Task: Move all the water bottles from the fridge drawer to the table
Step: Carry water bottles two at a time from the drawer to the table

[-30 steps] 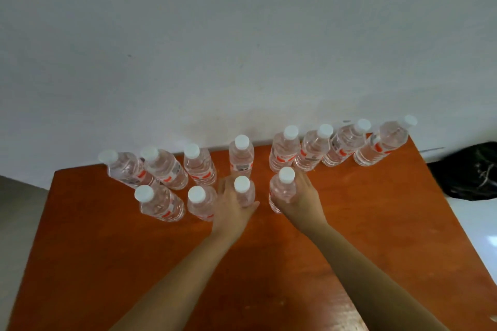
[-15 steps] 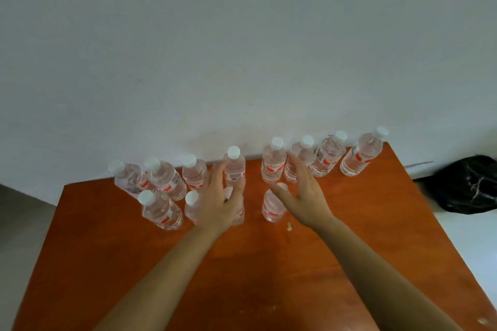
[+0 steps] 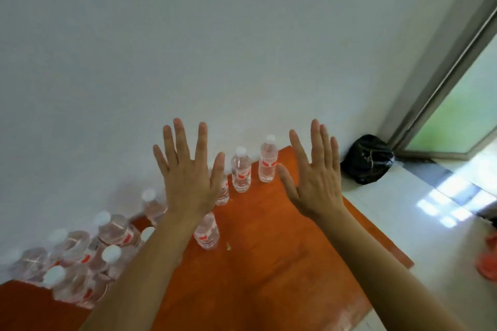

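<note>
Both hands, left and right, are raised above the orange desk, fingers spread, holding nothing. Capped bottles stand upright along the wall.

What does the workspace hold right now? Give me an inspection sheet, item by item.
Surface: orange-brown table set against a white wall; its middle and near part bare.
Job's things: water bottles with white caps standing upright on the table, mostly along the wall side and clustered at the left; exact count unclear because of blur and the arms.
Clutter: a small pale crumb on the table.
Grippers: left hand and right hand raised above the table, fingers spread, holding nothing.
Cables: nothing seen.
Surroundings: black bag on the floor beyond the table's right corner; glazed door frame at right; fridge drawer not in view.
</note>
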A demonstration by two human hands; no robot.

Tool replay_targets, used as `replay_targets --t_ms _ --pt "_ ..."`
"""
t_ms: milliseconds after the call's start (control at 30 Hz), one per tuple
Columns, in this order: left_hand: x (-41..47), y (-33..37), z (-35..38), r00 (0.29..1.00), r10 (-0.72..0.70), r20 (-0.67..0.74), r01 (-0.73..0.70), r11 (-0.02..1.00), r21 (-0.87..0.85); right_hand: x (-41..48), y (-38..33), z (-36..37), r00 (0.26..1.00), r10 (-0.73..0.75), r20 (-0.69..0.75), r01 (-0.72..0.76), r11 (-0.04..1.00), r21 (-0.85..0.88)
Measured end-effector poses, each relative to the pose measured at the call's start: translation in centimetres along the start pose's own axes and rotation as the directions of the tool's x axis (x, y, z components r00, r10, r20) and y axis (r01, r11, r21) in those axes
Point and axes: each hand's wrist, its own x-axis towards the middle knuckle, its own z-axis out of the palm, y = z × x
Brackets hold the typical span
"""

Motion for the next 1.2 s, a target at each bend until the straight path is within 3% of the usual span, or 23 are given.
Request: replay_targets --t_ms 233,500,633,967,1200 --pt "-1.8 18.3 1.0 0.954 0.296 0.046 -0.286 0.945 -0.160 -8.7 13.7 -9.2 0.955 0.278 -0.103 -0.290 0.948 -0.133" --pt "-11.3 44.0 -1.3 0.828 0.560 -0.020 -0.535 0.780 -0.325 -23.6 30.6 -25.0 0.850 0.449 -0.274 -0.510 0.832 -0.219" --pt "-18.7 56.3 -1.2 0.724 0.689 -0.035 -0.643 0.656 -0.395 -32.5 39.4 -31.2 0.772 0.553 -0.314 -0.633 0.718 -0.291" --pt "-28.6 79.1 2.4 0.470 0.882 -0.034 -0.738 0.372 -0.562 -47.1 54.8 -38.2 0.538 0.752 -0.382 -0.840 0.442 -0.314" --pt "-32.8 98.1 7.5 0.314 0.949 0.040 -0.711 0.262 -0.653 -53.6 67.7 -42.3 0.362 0.838 -0.408 -0.902 0.203 -0.381"
